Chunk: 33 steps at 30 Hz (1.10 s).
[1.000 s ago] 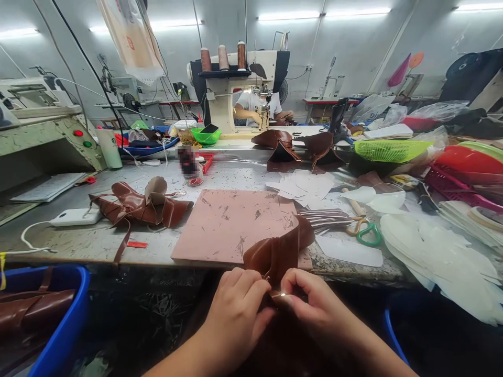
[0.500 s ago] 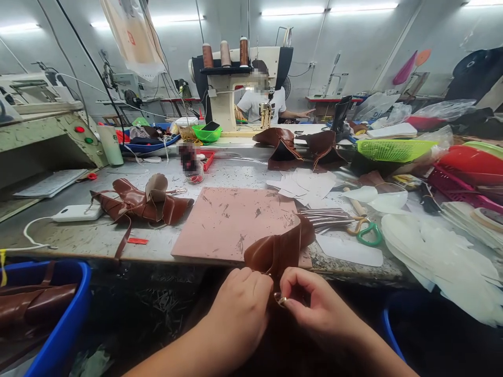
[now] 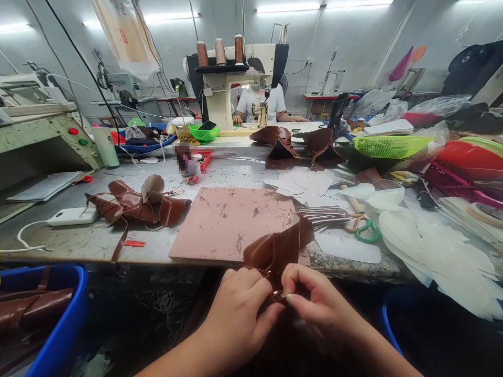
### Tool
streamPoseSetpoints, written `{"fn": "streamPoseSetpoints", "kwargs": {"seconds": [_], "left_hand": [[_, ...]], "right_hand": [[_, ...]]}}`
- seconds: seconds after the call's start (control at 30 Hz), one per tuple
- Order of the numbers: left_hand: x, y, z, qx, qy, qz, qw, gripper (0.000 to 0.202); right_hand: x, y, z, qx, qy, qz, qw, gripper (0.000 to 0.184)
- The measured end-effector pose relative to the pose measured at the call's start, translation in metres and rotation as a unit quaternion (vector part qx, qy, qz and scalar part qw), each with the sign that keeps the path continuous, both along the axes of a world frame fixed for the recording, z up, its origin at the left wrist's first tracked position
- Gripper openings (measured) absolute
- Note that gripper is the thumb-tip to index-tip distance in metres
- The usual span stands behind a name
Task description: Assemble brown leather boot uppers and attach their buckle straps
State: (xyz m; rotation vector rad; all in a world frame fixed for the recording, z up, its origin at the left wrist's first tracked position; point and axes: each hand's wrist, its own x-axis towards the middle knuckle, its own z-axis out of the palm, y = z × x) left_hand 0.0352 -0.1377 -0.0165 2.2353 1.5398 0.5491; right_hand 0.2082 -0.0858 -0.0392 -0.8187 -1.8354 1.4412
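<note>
A brown leather piece (image 3: 275,250) hangs over the table's front edge, lying partly on a pink cutting mat (image 3: 231,222). My left hand (image 3: 239,309) is closed on the lower end of that leather, fingers curled. My right hand (image 3: 314,298) pinches a small metal ring (image 3: 280,296) at the leather's lower end, thumb and forefinger together. Both hands sit just below the table edge and touch each other at the ring.
Another brown leather piece with straps (image 3: 137,205) lies left of the mat. Green-handled scissors (image 3: 363,229) and white cut shapes (image 3: 436,251) lie to the right. Blue bins (image 3: 58,324) stand below left. A person sits at a sewing machine (image 3: 231,78) behind the table.
My hands have come back together at the ring after the right hand drew slightly apart. The person at the sewing machine has shifted. The view has moved a little.
</note>
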Motion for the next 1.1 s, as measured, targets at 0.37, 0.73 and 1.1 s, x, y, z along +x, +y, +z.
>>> {"fn": "streamPoseSetpoints", "kwargs": {"seconds": [0.37,0.73,1.1], "left_hand": [[-0.008,-0.003,-0.009,-0.023,-0.077,0.022,0.997,0.008],[-0.011,-0.004,-0.009,-0.017,-0.106,0.026,0.994,0.009],[-0.010,-0.003,-0.002,-0.084,-0.073,0.045,0.993,0.015]], "right_hand": [[-0.006,-0.001,0.010,-0.138,0.001,0.019,0.990,0.014],[-0.008,-0.005,0.007,-0.101,-0.021,0.010,0.995,0.024],[-0.009,-0.005,0.003,-0.161,0.015,0.017,0.987,0.025]]}}
